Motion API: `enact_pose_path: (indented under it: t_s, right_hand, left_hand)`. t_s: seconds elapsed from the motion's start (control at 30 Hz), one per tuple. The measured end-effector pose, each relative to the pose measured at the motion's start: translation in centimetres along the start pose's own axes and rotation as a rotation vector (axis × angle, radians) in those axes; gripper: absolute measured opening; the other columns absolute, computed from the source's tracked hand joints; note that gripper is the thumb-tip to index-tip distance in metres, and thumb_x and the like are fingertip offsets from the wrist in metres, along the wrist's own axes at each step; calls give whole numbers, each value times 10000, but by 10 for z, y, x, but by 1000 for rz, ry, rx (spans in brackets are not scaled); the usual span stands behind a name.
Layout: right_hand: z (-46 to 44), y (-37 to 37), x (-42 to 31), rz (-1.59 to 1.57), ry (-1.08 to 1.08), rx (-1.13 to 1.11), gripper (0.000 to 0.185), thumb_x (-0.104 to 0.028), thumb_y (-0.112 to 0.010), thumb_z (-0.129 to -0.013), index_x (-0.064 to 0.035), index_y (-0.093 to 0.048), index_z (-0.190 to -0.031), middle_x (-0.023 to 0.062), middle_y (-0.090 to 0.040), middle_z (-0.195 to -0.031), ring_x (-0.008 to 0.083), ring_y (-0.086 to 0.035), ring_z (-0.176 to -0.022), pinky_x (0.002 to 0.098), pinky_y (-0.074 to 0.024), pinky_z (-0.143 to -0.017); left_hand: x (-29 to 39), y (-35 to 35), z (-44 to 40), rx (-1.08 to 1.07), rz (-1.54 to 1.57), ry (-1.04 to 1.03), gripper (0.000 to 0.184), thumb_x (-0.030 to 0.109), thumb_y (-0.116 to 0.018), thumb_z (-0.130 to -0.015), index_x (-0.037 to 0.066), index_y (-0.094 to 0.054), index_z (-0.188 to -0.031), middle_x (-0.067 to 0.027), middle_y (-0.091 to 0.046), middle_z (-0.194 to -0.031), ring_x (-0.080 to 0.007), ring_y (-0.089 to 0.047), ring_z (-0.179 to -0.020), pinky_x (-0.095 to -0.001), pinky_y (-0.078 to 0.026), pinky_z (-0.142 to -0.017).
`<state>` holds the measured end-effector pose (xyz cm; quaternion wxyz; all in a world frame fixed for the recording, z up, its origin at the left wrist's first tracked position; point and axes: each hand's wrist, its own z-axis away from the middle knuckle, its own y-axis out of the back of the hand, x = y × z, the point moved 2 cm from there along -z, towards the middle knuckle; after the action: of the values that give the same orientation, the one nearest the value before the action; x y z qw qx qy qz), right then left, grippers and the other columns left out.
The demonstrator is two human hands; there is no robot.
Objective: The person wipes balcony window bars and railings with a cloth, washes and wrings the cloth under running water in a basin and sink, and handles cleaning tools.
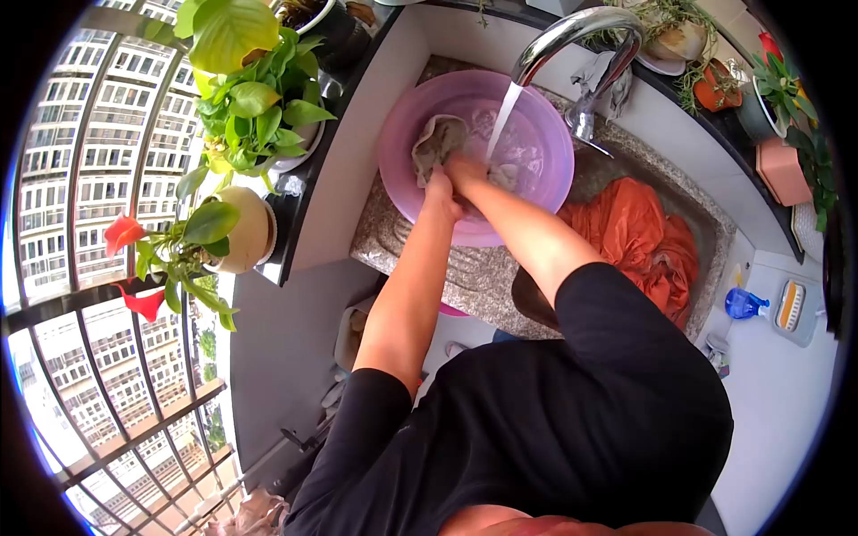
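Inside a purple basin [393,192], my two hands are close together at the near left side. My left hand [441,189] is closed on a wet greyish cloth [438,141] that bunches up against the basin's wall. Right beside it, my right hand [466,170] grips the same cloth, its fingertips hidden in the folds. From a curved chrome faucet [585,20] a stream of water [505,121] pours into the basin, just right of my right hand. Another bit of pale cloth [503,175] shows in the water.
The basin sits on a speckled stone washboard sink [474,277]. Orange fabric [635,241] lies heaped in the sink bowl to the right. Potted plants [259,107] line the ledges. At right are a blue bottle [744,304] and a brush [791,305] on a tray.
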<state>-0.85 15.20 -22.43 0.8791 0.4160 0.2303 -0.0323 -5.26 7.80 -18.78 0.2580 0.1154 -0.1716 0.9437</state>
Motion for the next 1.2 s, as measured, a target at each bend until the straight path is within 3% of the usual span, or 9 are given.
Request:
enact_pose_path:
  t_s: [0.07,0.27,0.37,0.43,0.53,0.67,0.7,1.0,1.2]
  right_hand:
    - [29,26,-14,-228,58,-205,412,-293,-593,-933,-22,-675,-1233,234,-697,-1185,420,-639,-1159,527,-420,-1053]
    - [92,29,-9,-289,427,579,425,-367,-579,-974,1,-673,-1164,233,-701,-1108,393,-630,-1115,562,-348,-1063]
    - [36,58,32,178,377,341,399,-353,-556,-986,-20,-683,-1165,183,-694,-1083,366,-570,-1106,553,-365,-1029]
    - [-17,38,54,111,577,767,351,-314,-569,-962,-56,-701,-1160,142,-685,-1102,364,-556,-1104,542,-385,-1011]
    - [-5,7,42,-67,203,662,277,-244,-580,-927,-85,-722,-1105,139,-694,-1100,367,-578,-1108,518,-443,-978]
    - [8,16,2,-211,162,201,257,-209,-543,-966,-76,-691,-1129,234,-714,-1072,402,-679,-1045,505,-526,-843]
    - [49,31,-8,-356,223,480,232,-201,-544,-976,-64,-706,-1070,251,-715,-956,426,-694,-937,513,-528,-827]
    - [58,79,25,-161,374,396,162,-150,-597,-901,-53,-685,-998,210,-723,-866,426,-707,-898,513,-540,-819]
    - [-66,15,85,-152,66,577,396,-329,-559,-931,-51,-722,-1161,260,-692,-1153,436,-658,-1114,489,-523,-938]
  left_hand:
    - [17,-6,10,-105,109,-96,742,640,-359,-1030,69,-439,-1497,-175,-504,-1494,-352,-503,-1353,-526,-398,-1132]
    - [41,32,-109,-680,60,-261,437,334,-596,-984,8,-565,-1273,-186,-647,-1176,-337,-660,-1017,-488,-547,-933]
    - [57,25,-58,-76,-301,-405,528,362,-603,-988,-13,-522,-1351,-222,-602,-1261,-363,-625,-1114,-551,-532,-935]
    - [59,8,6,-33,-402,-371,571,412,-568,-1012,-3,-499,-1398,-241,-550,-1341,-366,-556,-1243,-609,-446,-1021]
    - [35,0,32,162,-141,-48,687,558,-519,-1003,32,-482,-1443,-235,-474,-1449,-371,-475,-1354,-666,-361,-1079]
    - [0,-9,20,-218,210,79,846,755,-301,-966,104,-463,-1481,-205,-477,-1493,-389,-466,-1365,-626,-323,-1139]
    - [-5,-14,17,-433,275,37,917,819,-195,-946,140,-446,-1508,-215,-482,-1502,-409,-457,-1373,-600,-312,-1166]
    - [34,-2,-4,-248,118,-248,330,273,-529,-1018,35,-612,-1232,-127,-707,-1149,-286,-695,-1051,-449,-571,-939]
    - [26,21,32,99,-471,-324,772,561,-653,-927,31,-455,-1452,-259,-500,-1447,-444,-410,-1407,-663,-341,-1113]
